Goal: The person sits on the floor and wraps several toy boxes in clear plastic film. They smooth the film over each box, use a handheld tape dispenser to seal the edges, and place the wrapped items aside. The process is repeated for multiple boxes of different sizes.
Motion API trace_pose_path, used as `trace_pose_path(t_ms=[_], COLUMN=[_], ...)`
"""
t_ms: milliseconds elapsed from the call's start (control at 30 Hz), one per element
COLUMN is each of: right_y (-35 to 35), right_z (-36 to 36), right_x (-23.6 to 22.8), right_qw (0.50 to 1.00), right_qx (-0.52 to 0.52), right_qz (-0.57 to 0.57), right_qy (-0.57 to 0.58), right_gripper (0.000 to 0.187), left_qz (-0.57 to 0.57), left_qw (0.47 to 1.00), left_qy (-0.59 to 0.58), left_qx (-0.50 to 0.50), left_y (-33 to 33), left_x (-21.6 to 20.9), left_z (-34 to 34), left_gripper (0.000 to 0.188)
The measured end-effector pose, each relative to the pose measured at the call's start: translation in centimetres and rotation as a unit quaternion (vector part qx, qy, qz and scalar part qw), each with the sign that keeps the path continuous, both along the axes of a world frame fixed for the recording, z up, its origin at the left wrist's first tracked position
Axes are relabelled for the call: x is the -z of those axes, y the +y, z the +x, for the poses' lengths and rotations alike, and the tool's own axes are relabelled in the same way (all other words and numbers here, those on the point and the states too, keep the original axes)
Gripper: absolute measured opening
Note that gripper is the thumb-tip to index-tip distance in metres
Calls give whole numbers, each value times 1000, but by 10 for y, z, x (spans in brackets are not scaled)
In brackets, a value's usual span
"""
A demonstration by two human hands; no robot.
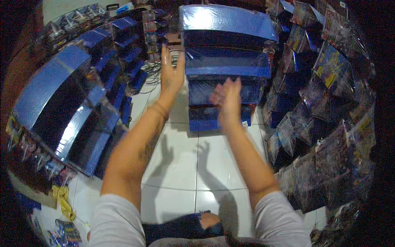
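In front of me stands a tall stack of blue tiered display boxes (228,61), with a shiny plastic-wrapped top. My left hand (172,76) is raised at its left side, fingers stretched upward and nothing in them. It looks beside the stack's left edge; whether it touches is unclear. Blurred by motion, my right hand (229,99) is held up before the lower tiers with its fingers apart. No object shows in it. Contact with the boxes cannot be made out.
More blue tiered boxes (53,86) line the left side. Plastic-wrapped racks of packaged goods (317,107) fill the right. Dark cables (152,74) lie on the white tiled floor (177,173) left of the stack. A yellow cloth-like item (63,201) lies at lower left.
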State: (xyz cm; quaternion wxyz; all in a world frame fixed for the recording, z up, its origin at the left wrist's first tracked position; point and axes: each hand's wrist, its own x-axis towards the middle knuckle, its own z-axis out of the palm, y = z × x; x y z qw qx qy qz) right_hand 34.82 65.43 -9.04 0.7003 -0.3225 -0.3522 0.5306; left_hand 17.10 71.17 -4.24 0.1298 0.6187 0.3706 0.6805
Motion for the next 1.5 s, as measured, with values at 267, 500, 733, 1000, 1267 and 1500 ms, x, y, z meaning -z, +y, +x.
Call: trace_pose_path(t_ms=[267,500,733,1000,1267,1500], right_y=[-180,-268,-328,-487,-580,-535], right_z=[25,36,-178,-592,-716,-625], right_x=[224,130,114,164,222,211], right_qw=[677,593,579,500,472,438], right_qx=[-542,-481,-534,-578,-450,-621], right_qz=[45,-7,175,478,485,283], right_qy=[-496,-646,-590,-434,-582,-585], right_gripper=[54,49,37,64,78,56], left_qz=[-329,-320,-181,-99,-61,-222], left_qw=[901,713,284,421,448,538], left_qy=[278,210,-445,-476,-433,-495], left_qx=[57,-587,-830,-765,-779,-645], left_y=[-423,-699,-912,-872,-865,-896], left_x=[227,240,370,383,376,339], left_z=[-35,-210,-376,-436,-441,-435], left_gripper=[82,82,85,109,112,105])
